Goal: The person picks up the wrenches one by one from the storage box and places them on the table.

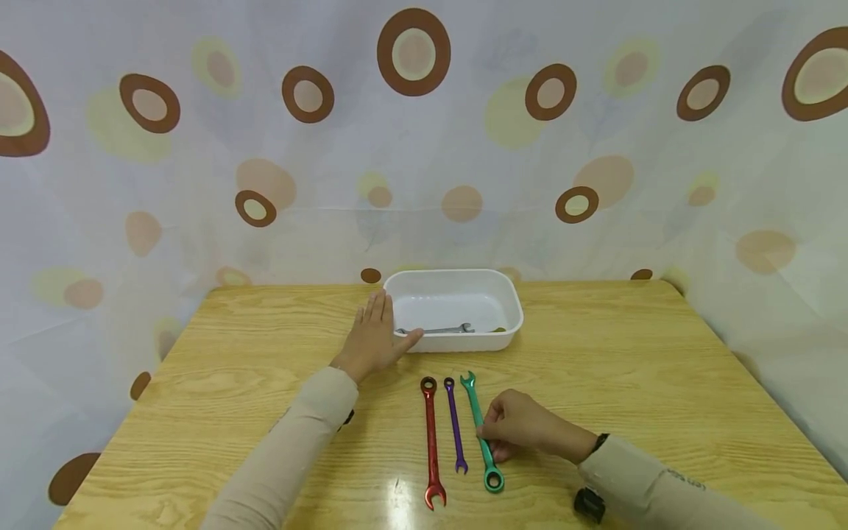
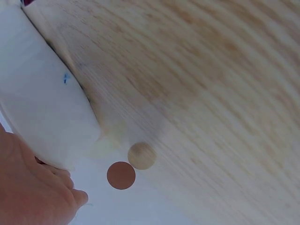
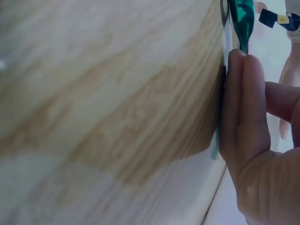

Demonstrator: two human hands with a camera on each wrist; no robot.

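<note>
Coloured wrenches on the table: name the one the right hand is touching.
The green wrench, rightmost in the head view; the red wrench and purple wrench lie untouched.

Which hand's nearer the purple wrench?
Right. The right hand is at the green wrench, just right of the purple wrench; the left hand is farther off, at the left end of the white bin.

The right hand [image 1: 520,425] partly covers the green wrench [image 1: 475,407] midway. At the near right corner of the tray [image 1: 464,344], a yellow item [image 1: 498,330] is mostly concealed, unidentifiable.
</note>
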